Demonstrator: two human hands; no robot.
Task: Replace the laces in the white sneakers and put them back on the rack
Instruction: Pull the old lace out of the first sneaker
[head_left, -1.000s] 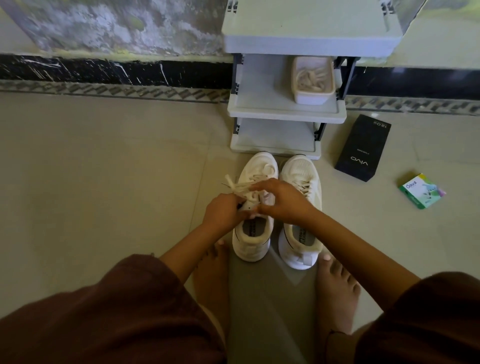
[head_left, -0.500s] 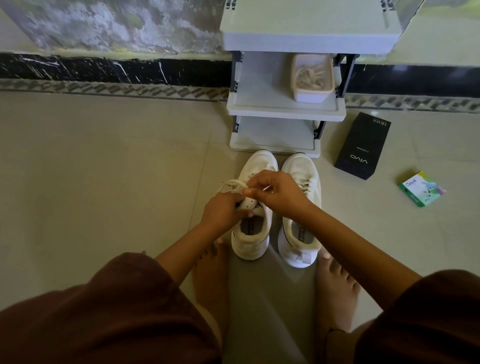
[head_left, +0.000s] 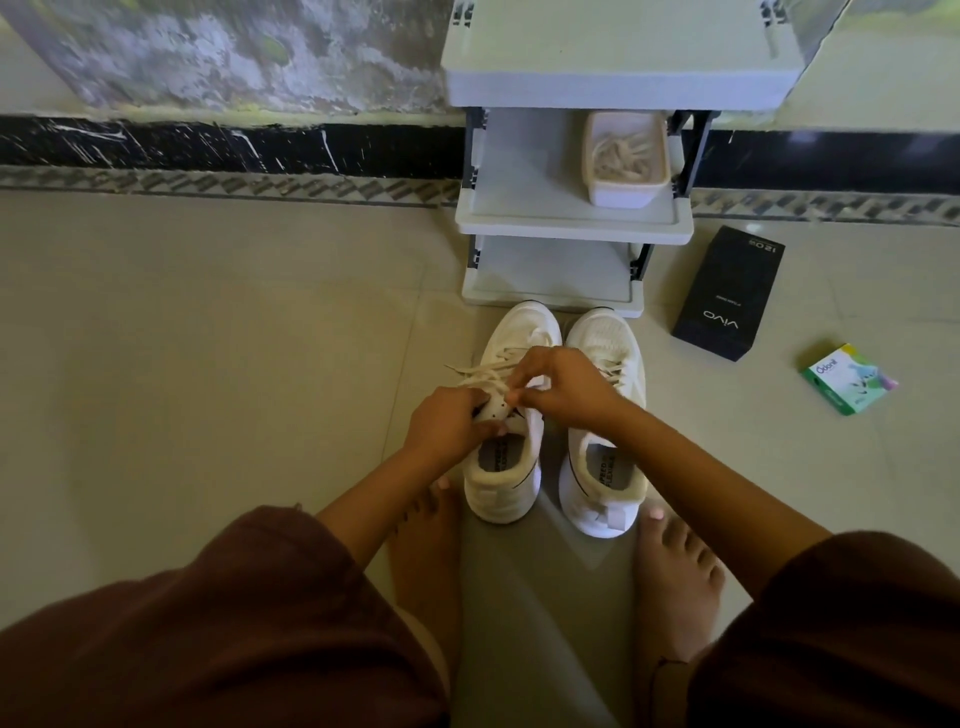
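Two white sneakers stand side by side on the floor, toes toward the grey rack (head_left: 571, 226). Over the left sneaker (head_left: 506, 483) my left hand (head_left: 449, 426) grips the tongue and eyelet flap. My right hand (head_left: 563, 387) pinches the cream lace (head_left: 480, 371) of that shoe, whose loose ends stick out to the left. The right sneaker (head_left: 605, 473) keeps its lace threaded and nobody touches it. A white tub (head_left: 626, 195) with several spare laces sits on the rack's middle shelf.
A black phone box (head_left: 727, 299) lies right of the rack, and a small green packet (head_left: 849, 378) further right. My bare feet (head_left: 675, 587) flank the sneakers' heels. A dark skirting band (head_left: 234, 148) runs along the wall.
My right hand rose toward the toe with the lace, then came back down next to the left hand. The left hand stayed on the tongue. The camera tilted slightly.
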